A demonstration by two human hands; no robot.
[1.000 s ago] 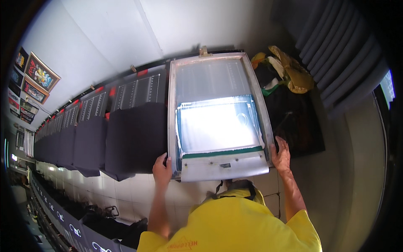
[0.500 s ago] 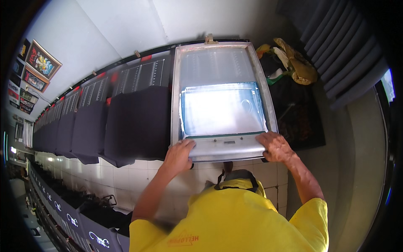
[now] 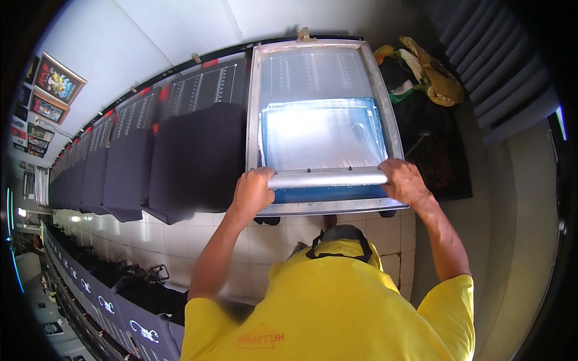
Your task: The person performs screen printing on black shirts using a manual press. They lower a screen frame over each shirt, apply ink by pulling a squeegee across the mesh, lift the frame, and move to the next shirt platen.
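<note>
A metal-framed printing screen [image 3: 253,96] lies in front of me. Its blue-edged mesh [image 3: 319,129] shows a bright, glossy white area and a thin curved line near the right side. Across the near part of the mesh lies a long silver squeegee [image 3: 328,178], running from side to side. My left hand [image 3: 255,189] is closed around its left end, and my right hand [image 3: 406,183] grips the right end. Between the squeegee and the frame's near edge shows a strip of blue mesh. The squeegee's lower edge is hidden.
Left of the screen, dark shirts [image 3: 195,159] are laid along a long table in a row. A small clamp [image 3: 304,34] stands at the screen's far edge. Crumpled cloths [image 3: 436,84] lie at the far right. Behind my left side runs another row of printed dark shirts [image 3: 144,331].
Both hands have moved the squeegee away from me, off the frame's near edge, uncovering a blue strip of mesh. The whole view has shifted slightly.
</note>
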